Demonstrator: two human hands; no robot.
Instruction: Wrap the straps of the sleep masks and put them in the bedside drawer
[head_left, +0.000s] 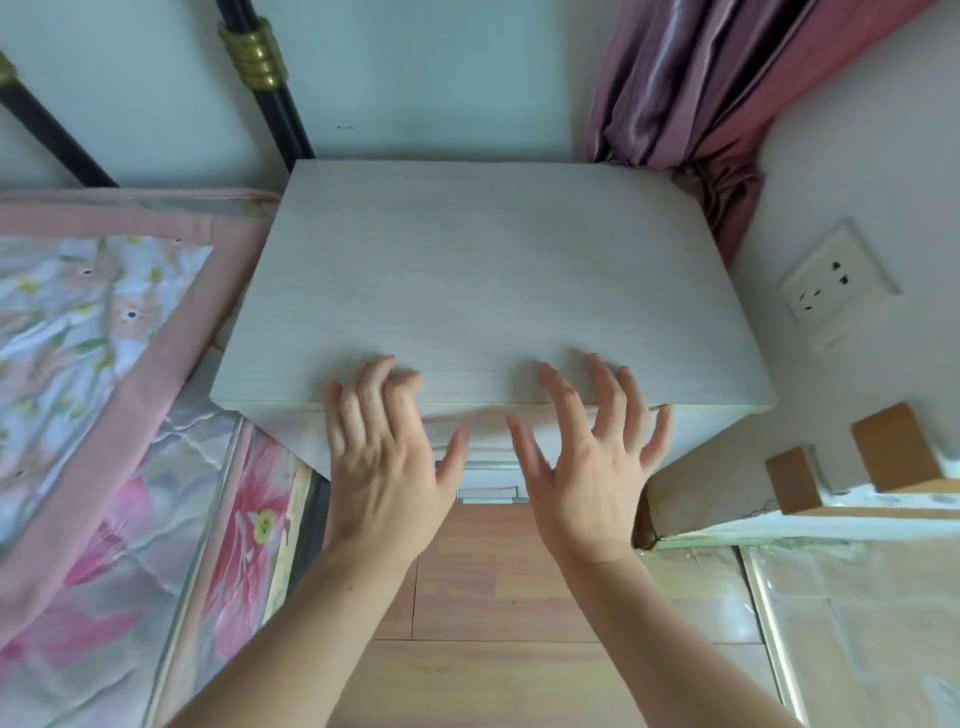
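Observation:
A pale wood-grain bedside cabinet (488, 280) stands against the wall, its top bare. Below its front edge the drawer fronts (488, 467) show, pushed in, with a handle partly hidden between my hands. My left hand (384, 457) hovers over the front edge, fingers loosely bent, holding nothing. My right hand (587, 467) is beside it with fingers spread and straight, also holding nothing. No sleep mask is in view.
A bed with a pink-bordered floral quilt (104, 389) lies at the left, its black and brass frame (260, 78) behind. A purple curtain (701, 104) hangs at the back right. A wall socket (836, 286) and cardboard pieces (852, 467) are on the right. Wooden floor (493, 623) lies below.

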